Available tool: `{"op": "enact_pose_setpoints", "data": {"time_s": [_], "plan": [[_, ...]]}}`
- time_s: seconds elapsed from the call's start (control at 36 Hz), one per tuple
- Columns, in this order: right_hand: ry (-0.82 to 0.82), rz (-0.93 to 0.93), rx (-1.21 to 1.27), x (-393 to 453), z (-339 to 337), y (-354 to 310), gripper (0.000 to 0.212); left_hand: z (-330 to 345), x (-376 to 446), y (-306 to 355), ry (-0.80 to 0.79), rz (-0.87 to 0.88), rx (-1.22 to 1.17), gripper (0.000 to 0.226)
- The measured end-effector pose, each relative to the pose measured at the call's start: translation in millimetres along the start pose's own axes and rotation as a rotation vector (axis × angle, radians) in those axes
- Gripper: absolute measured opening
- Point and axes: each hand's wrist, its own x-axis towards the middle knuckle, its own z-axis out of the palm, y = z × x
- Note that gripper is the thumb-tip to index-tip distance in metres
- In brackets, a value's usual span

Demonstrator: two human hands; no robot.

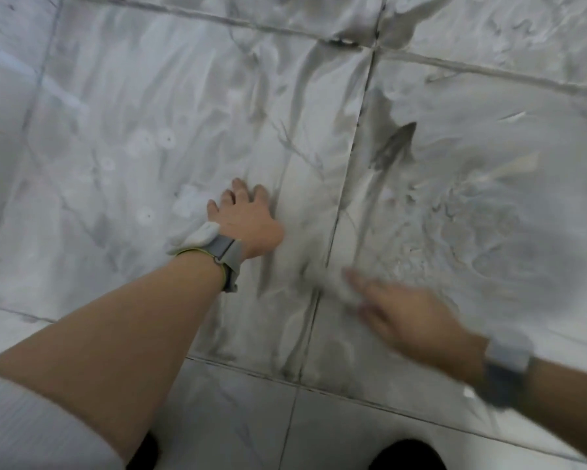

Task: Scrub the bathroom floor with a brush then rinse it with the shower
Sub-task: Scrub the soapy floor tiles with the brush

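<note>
So the left hand [246,220] is flat on the wet tiled floor [142,106], fingers spread, holding nothing. The right hand [409,315] is blurry, just right of the dark grout line [353,154]; something pale sticks out past its fingers, can't tell what, or how it's gripped. Sudsy grey water [482,205] covers the tile right above it. Bare tiles all round.

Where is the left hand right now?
In the head view the left hand sits centre frame, over the grey tiled floor, just left of a dark grout line.
</note>
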Motion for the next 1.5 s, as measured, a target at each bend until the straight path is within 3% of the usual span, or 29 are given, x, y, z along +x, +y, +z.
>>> {"op": "enact_pose_setpoints", "data": {"time_s": [0.08, 0.17, 0.22, 0.33, 0.39, 0.47, 0.58, 0.72, 0.81, 0.89, 1.0, 1.06, 1.11, 1.19, 1.36, 1.44, 1.5], "plan": [[-0.164, -0.215, -0.090, -38.3, 38.2, -18.6, 0.055, -5.0, -1.8, 4.5, -0.043, -0.008, 0.012, 0.077], [-0.185, -0.295, -0.106, -35.5, 45.4, -2.2, 0.051, -7.8, -4.7, 6.2, -0.080, -0.014, 0.032, 0.077], [-0.112, -0.182, -0.077, -2.4, 18.2, 21.7, 0.056, -9.5, -2.5, 4.8, -0.088, -0.011, 0.039, 0.077], [0.305, 0.257, 0.005, 78.0, -59.6, 77.2, 0.057, -12.5, 0.0, -1.9, -0.132, 0.020, 0.020, 0.081], [0.363, 0.439, 0.125, 99.3, -90.7, 103.1, 0.056, -15.3, 1.7, -2.0, -0.150, 0.022, 0.014, 0.085], [0.391, 0.504, 0.176, 97.0, -100.2, 109.3, 0.057, -19.7, 4.6, -1.7, -0.179, 0.008, -0.002, 0.090], [0.325, 0.290, 0.106, 54.8, -53.5, 56.4, 0.057, -16.9, 1.2, 0.6, -0.166, -0.001, -0.004, 0.092], [-0.079, -0.126, -0.037, -8.4, 12.8, 3.2, 0.057, -8.4, -2.4, 4.4, -0.111, -0.025, 0.029, 0.093], [-0.175, -0.213, -0.137, -11.8, 23.6, 11.7, 0.055, -6.5, -2.6, 4.3, -0.117, -0.023, 0.016, 0.094], [-0.072, -0.103, -0.063, 23.5, -2.8, 39.3, 0.057, -6.3, -3.3, 5.0, -0.104, -0.031, 0.021, 0.094], [0.358, 0.227, -0.028, 86.6, -63.3, 79.3, 0.053, -6.4, -5.6, 5.9, -0.115, -0.030, 0.023, 0.096], [0.403, 0.403, 0.056, 105.8, -85.8, 93.9, 0.052, -7.1, -7.0, 7.8, -0.117, -0.034, 0.029, 0.095], [0.442, 0.463, 0.086, 108.2, -92.3, 93.4, 0.053, -7.1, -7.1, 8.9, -0.115, -0.028, 0.023, 0.094], [0.391, 0.337, 0.023, 82.3, -62.9, 62.6, 0.058, -5.9, -8.6, 7.5, -0.113, -0.032, 0.022, 0.093], [-0.007, -0.131, -0.095, -10.8, 23.0, -21.2, 0.061, -4.5, -10.9, 7.1, -0.104, -0.039, 0.010, 0.094], [-0.059, -0.303, -0.166, -48.0, 62.0, -31.0, 0.061, -4.4, -11.4, 9.1, -0.101, -0.041, 0.012, 0.095], [-0.060, -0.303, -0.147, -51.7, 68.1, -24.1, 0.059, -3.0, -12.0, 10.1, -0.095, -0.044, 0.011, 0.094]]}}
